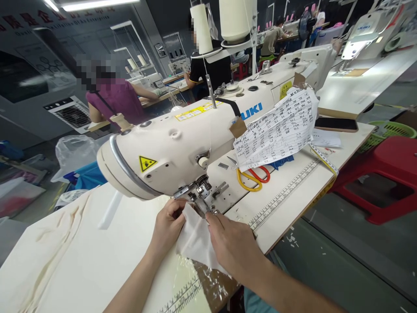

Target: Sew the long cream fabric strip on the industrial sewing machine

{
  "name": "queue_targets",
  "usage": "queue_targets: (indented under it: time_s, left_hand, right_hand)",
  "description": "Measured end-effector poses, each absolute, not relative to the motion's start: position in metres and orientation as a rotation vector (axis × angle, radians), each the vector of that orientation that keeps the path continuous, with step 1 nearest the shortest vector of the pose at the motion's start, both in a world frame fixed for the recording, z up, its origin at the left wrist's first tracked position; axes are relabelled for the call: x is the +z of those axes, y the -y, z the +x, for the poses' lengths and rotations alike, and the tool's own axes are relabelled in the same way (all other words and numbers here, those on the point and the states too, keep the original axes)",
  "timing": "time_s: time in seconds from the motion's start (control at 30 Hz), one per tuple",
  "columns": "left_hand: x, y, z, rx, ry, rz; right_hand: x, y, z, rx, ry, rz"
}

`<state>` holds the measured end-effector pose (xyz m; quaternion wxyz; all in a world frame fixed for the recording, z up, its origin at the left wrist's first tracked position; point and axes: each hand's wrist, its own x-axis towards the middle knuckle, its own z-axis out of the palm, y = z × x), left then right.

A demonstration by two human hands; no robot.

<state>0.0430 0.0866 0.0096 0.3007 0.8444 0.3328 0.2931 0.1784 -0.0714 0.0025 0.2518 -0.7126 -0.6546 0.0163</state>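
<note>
A piece of white fabric (195, 239) lies under the needle area of a white sewing machine (176, 139), its lower edge hanging over a brown patch near the table's front. My left hand (168, 224) pinches the fabric's upper left edge, just below the presser foot. On the right side, my right hand (233, 243) has thumb and fingers closed on the fabric close to the metal foot (203, 204). The machine head hides part of the fabric's far edge.
Yellow-and-red scissors (250, 179), metal tweezers (232, 161) and a handwritten sheet (276, 130) are beyond my right hand. A phone (336, 124) lies farther back. Cream fabric (55, 248) lies at left; a red stool (384, 174) stands right. Other people sit at machines behind.
</note>
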Motion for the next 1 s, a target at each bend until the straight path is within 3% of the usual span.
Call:
queue_targets:
  time_s: [1.0]
  left_hand:
    - [0.0066,-0.0845,0.0423,0.835,-0.870,2.452]
  right_hand:
    - [-0.0012,0.0723,0.1752,-0.049,1.830,-1.919]
